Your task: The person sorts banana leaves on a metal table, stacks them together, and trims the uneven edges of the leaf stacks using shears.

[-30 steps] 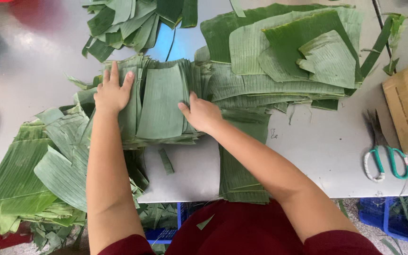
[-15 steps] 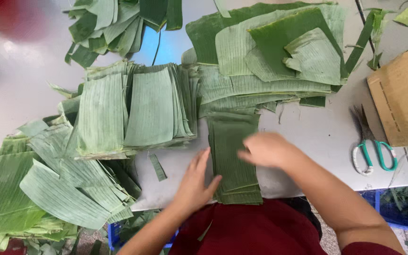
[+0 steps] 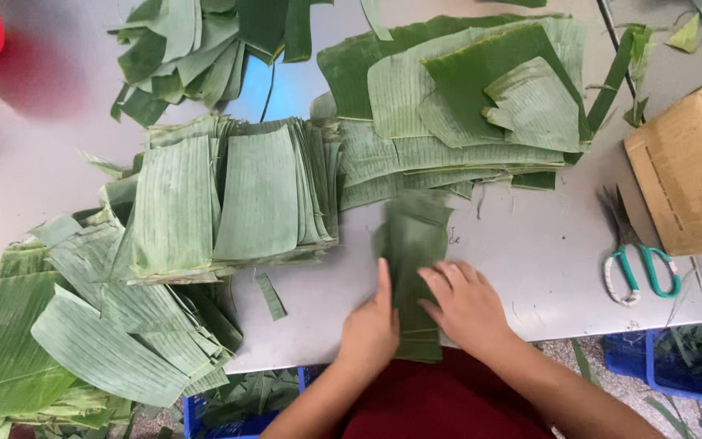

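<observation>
Hands rest flat on a narrow stack of dark green leaf strips (image 3: 413,268) at the near edge of the grey bench (image 3: 546,260). Left hand (image 3: 373,329) presses its left side, fingers straight, gripping nothing; right hand (image 3: 466,307) lies spread over its right side, grip open too. Just left sits a big pile of cut leaves (image 3: 229,199); scissors (image 3: 635,260) lie well to the right, beside a cardboard box (image 3: 684,175).

Single head cam; looks steeply down, close over table (image 3: 530,268) edge.
</observation>
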